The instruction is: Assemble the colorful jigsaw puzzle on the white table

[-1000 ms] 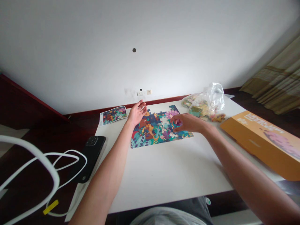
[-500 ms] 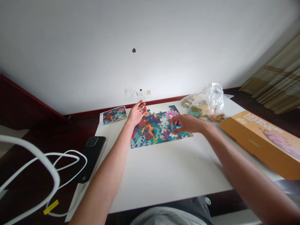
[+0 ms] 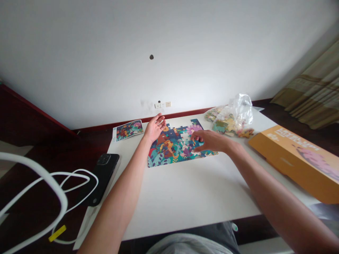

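Observation:
A colourful jigsaw puzzle (image 3: 172,148) with animals and leaves lies on the white table, joined along its near part, with white gaps toward the middle and far edge. My left hand (image 3: 155,128) rests at the puzzle's left edge, palm turned up and to the right, fingers apart and holding nothing. Over the right part of the puzzle hovers my right hand (image 3: 208,140), its fingers curved and spread from the thumb, with nothing visible between them. It hides some of the pieces below.
A printed picture sheet (image 3: 129,130) lies at the back left. Clear plastic bags (image 3: 230,118) of loose pieces stand at the back right, beside an orange box (image 3: 296,158). A black phone (image 3: 104,180) and a white cable (image 3: 63,201) are at the left edge.
Almost nothing differs. Both hands keep the same place and pose, with only a very slight shift of the right hand and the view.

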A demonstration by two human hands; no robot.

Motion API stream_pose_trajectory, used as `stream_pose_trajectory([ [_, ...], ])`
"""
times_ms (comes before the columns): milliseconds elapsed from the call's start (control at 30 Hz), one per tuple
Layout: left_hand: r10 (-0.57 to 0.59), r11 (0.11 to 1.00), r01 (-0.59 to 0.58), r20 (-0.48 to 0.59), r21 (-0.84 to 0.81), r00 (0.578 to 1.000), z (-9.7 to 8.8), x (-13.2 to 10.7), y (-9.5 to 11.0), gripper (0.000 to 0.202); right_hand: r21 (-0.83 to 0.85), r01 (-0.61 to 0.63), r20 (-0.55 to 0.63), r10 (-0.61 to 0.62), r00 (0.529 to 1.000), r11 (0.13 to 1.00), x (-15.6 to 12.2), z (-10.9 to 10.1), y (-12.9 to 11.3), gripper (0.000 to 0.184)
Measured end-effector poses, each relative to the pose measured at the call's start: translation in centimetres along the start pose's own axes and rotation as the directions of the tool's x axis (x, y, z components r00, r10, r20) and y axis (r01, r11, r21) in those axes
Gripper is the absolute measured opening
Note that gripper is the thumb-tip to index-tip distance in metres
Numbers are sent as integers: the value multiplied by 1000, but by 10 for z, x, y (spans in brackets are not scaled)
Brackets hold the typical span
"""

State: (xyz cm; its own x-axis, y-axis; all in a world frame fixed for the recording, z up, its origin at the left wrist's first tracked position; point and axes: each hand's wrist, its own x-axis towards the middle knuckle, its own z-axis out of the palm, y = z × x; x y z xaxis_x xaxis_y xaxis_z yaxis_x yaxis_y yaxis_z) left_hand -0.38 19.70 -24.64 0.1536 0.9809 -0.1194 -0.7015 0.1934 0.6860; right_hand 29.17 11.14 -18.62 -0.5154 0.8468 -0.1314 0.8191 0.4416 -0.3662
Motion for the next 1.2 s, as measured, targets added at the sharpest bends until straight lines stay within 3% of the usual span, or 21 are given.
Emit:
stream_pose_trajectory([
  [667, -2, 1000, 2, -12, 4, 1000, 3, -2, 1, 25, -32, 97, 4, -97, 995, 995, -3, 4, -11, 39],
  [767, 0, 1000, 0, -11, 2, 1000, 4, -3, 1, 24, -14, 114, -53, -115, 992, 993, -2, 5, -17, 40],
  [900, -8, 1000, 8, -28, 2, 1000, 5, -3, 1, 20, 54, 221, -131, -213, 968, 974, 1, 14, -31, 48],
  [1033, -10, 1000, 10, -46, -5, 999, 6, -3, 1, 25, 96, 323, -128, -310, 942, 942, 4, 28, -41, 55],
  [1200, -11, 1000, 11, -43, -13, 999, 5, -2, 1, 30, 129, 368, -122, -354, 927, 921, 9, 37, -42, 49],
])
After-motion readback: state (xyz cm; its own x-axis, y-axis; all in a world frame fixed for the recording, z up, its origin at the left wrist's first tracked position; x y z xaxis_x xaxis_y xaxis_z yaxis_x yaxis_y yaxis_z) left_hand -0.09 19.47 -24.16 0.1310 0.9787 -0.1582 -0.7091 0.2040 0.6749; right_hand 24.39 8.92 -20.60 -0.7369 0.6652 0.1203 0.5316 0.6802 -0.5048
